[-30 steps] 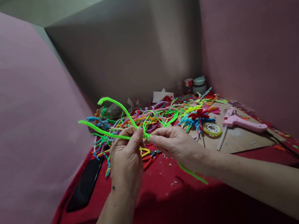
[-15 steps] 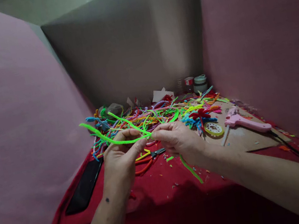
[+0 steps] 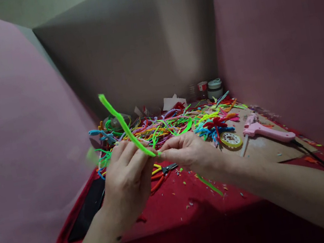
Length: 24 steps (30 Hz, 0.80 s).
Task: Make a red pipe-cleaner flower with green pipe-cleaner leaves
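Bright green pipe cleaners [image 3: 125, 123] meet between my two hands above the front of the table. My left hand [image 3: 128, 181], its back turned toward me, is closed around them near the joining point; its fingertips are partly hidden. My right hand [image 3: 190, 150] pinches the same joint between thumb and fingers. One green end rises up and left over my left hand, and another green length hangs below my right hand. A blurred green end shows left of my left hand. Pliers or cutters [image 3: 160, 175] with red and yellow handles lie just beneath my hands.
Behind lies a heap of colourful pipe cleaners [image 3: 163, 127]. A pink glue gun [image 3: 269, 132] with a black cord and a yellow-rimmed spool [image 3: 231, 139] rest on cardboard at right. A black phone [image 3: 86, 211] lies at left. A lidded jar [image 3: 215, 89] stands at the back; pink walls flank the table.
My left hand has rolled over so its back now faces me. The green ends have swung, one upward and one out to the left. My right hand keeps its pinch.
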Each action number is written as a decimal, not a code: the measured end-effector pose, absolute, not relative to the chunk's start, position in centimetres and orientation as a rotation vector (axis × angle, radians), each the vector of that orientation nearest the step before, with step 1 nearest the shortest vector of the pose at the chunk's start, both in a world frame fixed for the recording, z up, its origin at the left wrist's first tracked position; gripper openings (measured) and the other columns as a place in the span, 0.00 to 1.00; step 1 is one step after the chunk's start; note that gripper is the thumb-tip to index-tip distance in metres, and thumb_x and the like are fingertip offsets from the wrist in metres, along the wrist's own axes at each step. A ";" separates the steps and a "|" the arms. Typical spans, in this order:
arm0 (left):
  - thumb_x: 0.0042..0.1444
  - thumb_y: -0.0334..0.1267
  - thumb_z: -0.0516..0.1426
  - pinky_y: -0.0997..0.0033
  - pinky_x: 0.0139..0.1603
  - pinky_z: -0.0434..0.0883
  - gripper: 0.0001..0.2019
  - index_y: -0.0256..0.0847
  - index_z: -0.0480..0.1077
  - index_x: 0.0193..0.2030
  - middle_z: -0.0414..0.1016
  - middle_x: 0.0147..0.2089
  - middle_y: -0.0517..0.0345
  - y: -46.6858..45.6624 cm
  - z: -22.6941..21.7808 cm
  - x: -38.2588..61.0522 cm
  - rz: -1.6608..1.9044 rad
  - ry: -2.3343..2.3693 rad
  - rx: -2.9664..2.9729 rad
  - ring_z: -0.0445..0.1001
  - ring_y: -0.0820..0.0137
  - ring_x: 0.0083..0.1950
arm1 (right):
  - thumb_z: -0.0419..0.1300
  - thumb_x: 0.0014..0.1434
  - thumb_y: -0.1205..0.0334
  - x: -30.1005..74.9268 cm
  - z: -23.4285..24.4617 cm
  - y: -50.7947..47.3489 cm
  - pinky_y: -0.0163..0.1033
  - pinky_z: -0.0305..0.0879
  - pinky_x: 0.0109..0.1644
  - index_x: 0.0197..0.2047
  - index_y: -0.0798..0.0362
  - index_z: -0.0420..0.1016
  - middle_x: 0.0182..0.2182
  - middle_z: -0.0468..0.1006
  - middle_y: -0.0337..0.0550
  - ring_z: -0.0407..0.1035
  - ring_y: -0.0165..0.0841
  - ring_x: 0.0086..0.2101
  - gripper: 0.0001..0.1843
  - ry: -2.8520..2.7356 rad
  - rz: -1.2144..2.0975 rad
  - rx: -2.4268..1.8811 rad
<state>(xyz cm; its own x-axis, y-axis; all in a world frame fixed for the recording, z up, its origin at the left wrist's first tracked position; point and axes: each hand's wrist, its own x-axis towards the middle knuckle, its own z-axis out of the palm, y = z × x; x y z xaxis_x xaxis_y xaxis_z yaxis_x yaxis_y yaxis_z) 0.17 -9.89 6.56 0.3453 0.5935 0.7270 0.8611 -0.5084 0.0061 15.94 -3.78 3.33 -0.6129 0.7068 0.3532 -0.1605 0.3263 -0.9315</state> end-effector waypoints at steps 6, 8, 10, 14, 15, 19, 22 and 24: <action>0.47 0.37 0.58 0.73 0.26 0.62 0.08 0.37 0.66 0.22 0.64 0.21 0.61 -9.3 7.1 1.0 -1.740 -2.361 -2.488 0.63 0.75 0.24 | 0.49 0.58 0.69 16.7 2.5 -4.2 0.35 0.51 0.24 0.29 0.60 0.74 0.19 0.69 0.38 0.59 0.25 0.20 0.13 -2.095 0.053 -0.349; 0.45 0.35 0.58 0.75 0.24 0.61 0.08 0.36 0.65 0.20 0.63 0.20 0.62 -8.9 7.1 0.9 -2.101 -2.621 -2.517 0.60 0.77 0.22 | 0.48 0.59 0.69 17.0 2.3 -4.0 0.37 0.52 0.23 0.33 0.62 0.74 0.19 0.70 0.40 0.61 0.28 0.20 0.13 -2.082 -0.292 -0.249; 0.44 0.33 0.58 0.75 0.23 0.60 0.07 0.35 0.66 0.20 0.62 0.19 0.62 -8.7 7.0 0.9 -2.311 -2.817 -2.506 0.58 0.79 0.20 | 0.48 0.60 0.68 17.3 2.1 -3.6 0.38 0.53 0.23 0.38 0.64 0.73 0.20 0.71 0.41 0.62 0.29 0.21 0.14 -2.082 -0.453 -0.183; 0.47 0.36 0.59 0.74 0.26 0.63 0.08 0.36 0.68 0.22 0.64 0.21 0.61 -9.0 7.5 1.3 -2.128 -2.805 -2.513 0.60 0.78 0.22 | 0.49 0.59 0.69 17.4 2.1 -3.2 0.37 0.53 0.23 0.35 0.63 0.74 0.19 0.71 0.40 0.61 0.28 0.20 0.12 -2.073 -0.339 -0.182; 0.48 0.38 0.59 0.75 0.26 0.63 0.09 0.36 0.68 0.22 0.65 0.21 0.61 -9.1 7.8 1.3 -1.935 -2.754 -2.530 0.61 0.77 0.22 | 0.49 0.58 0.70 17.4 2.2 -3.2 0.36 0.53 0.24 0.32 0.62 0.74 0.19 0.70 0.40 0.60 0.27 0.20 0.12 -2.059 -0.238 -0.209; 0.49 0.39 0.60 0.76 0.29 0.65 0.05 0.40 0.73 0.31 0.71 0.28 0.60 -9.7 9.7 -0.6 -1.276 -2.291 -2.596 0.67 0.75 0.28 | 0.51 0.57 0.71 17.7 3.0 -3.7 0.31 0.54 0.24 0.31 0.61 0.75 0.18 0.65 0.36 0.56 0.23 0.20 0.11 -2.007 0.367 -0.299; 0.50 0.36 0.59 0.74 0.37 0.68 0.08 0.46 0.73 0.39 0.74 0.37 0.59 -9.5 10.8 -2.8 -1.214 -1.772 -2.697 0.71 0.71 0.37 | 0.53 0.57 0.68 18.0 3.6 -4.1 0.30 0.54 0.24 0.32 0.60 0.75 0.19 0.63 0.35 0.54 0.22 0.21 0.10 -1.928 0.799 -0.321; 0.50 0.35 0.59 0.73 0.36 0.69 0.09 0.47 0.74 0.40 0.73 0.39 0.57 -9.3 11.0 -3.6 -1.099 -1.584 -2.702 0.71 0.70 0.39 | 0.54 0.57 0.65 17.9 3.8 -4.3 0.30 0.54 0.25 0.32 0.59 0.75 0.20 0.63 0.35 0.54 0.23 0.22 0.10 -1.861 1.005 -0.347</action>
